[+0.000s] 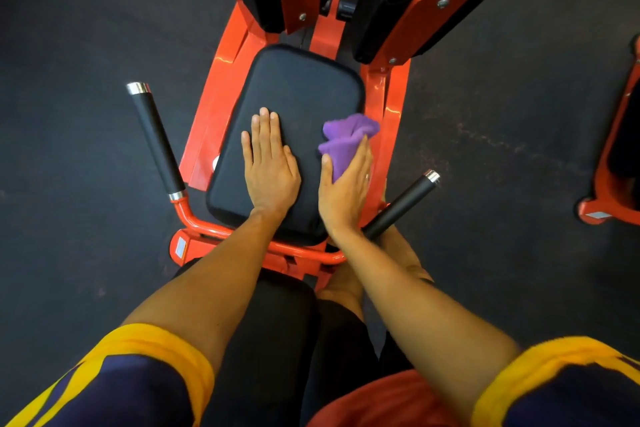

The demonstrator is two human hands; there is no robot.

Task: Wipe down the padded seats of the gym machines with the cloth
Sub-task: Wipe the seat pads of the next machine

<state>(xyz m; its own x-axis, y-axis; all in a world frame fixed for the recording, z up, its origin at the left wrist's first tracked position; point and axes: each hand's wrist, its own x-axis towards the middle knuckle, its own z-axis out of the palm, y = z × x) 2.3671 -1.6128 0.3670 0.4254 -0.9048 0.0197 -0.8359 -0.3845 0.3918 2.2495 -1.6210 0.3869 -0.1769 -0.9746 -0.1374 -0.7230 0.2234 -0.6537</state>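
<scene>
A black padded seat [294,94] sits on an orange machine frame [221,66] below me. My left hand [270,163] lies flat on the seat's near middle, fingers straight and together. My right hand [346,184] holds a bunched purple cloth [346,139] at the seat's right edge, thumb on one side and fingers on the other. The cloth sticks out past the fingertips over the seat edge and the frame.
Black-gripped handles stand on both sides: the left handle [157,139] and the right handle [401,204] just beside my right wrist. Black leg pads [415,0] rise behind the seat. Dark rubber floor [86,28] surrounds the machine. Another orange machine [616,163] shows at the right edge.
</scene>
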